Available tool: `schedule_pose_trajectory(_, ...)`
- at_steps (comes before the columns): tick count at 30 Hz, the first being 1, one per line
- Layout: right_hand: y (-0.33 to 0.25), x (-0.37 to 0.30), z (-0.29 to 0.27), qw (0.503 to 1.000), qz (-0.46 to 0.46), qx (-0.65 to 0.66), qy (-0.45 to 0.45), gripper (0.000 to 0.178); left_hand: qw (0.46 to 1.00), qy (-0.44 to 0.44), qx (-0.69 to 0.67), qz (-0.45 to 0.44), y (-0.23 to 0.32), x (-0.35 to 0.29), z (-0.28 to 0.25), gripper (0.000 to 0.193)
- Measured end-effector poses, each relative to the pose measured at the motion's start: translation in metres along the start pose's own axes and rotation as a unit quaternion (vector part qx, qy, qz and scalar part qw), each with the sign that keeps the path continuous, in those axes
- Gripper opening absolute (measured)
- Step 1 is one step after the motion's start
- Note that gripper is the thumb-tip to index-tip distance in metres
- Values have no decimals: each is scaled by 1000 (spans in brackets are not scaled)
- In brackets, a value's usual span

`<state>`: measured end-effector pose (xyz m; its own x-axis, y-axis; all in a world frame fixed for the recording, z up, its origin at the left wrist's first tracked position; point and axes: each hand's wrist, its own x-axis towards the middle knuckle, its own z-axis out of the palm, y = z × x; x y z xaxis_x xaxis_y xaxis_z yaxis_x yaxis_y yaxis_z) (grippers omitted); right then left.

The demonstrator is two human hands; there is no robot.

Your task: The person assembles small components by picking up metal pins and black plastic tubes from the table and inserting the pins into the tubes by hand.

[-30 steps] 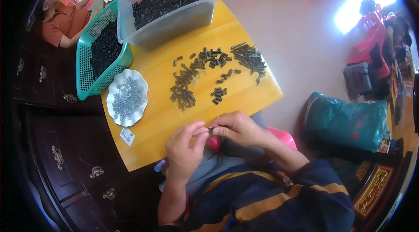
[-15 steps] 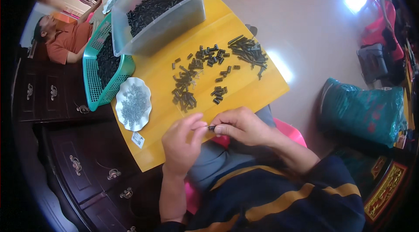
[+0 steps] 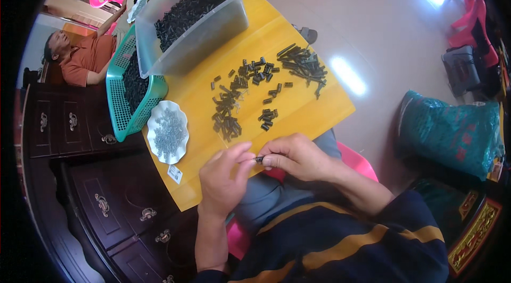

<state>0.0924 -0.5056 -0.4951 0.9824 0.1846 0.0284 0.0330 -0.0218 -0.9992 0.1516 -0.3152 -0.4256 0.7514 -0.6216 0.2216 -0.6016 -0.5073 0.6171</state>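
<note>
Over the table's near edge, my right hand [image 3: 298,156] pinches a small black plastic piece [image 3: 259,159] between thumb and fingers. My left hand [image 3: 226,174] meets it from the left, thumb and forefinger closed close to the end of the piece. Whatever lies between those left fingertips is too small to make out. Beyond my hands lie loose short black tubes [image 3: 268,118] and a mixed heap of small black parts [image 3: 228,123]. Farther right is a bundle of longer thin black strips [image 3: 303,64]. To the left, a white scalloped dish [image 3: 153,142] holds many small silvery pieces.
A clear plastic bin [image 3: 207,33] full of black parts stands at the table's far left, beside a green basket [image 3: 118,115] of more. Another person [image 3: 88,59] sits beyond. Dark drawers [image 3: 98,198] flank the left; a green wrapped sack [image 3: 447,134] is on the floor at right.
The view has shifted slightly. My hands stay together at the black piece, and less of it shows between the fingertips now. The parts on the table look unchanged.
</note>
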Motion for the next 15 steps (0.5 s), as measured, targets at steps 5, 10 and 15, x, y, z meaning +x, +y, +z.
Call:
schedule_pose_trajectory(5, -1, 0, -4, 999, 2, 26, -38, 17, 997, -68, -44, -6, -1, 9, -9, 30)
schedule_pose_trajectory(10, -6, -2, -7, 994, -10, 75, -80, 17, 977, -145, -152, -33, -6, 17, -17, 24)
schedule_pose_trajectory(15, -6, -3, -7, 980, -1, 184, -80, 19, 962, -140, -234, -28, -11, 22, -12, 20)
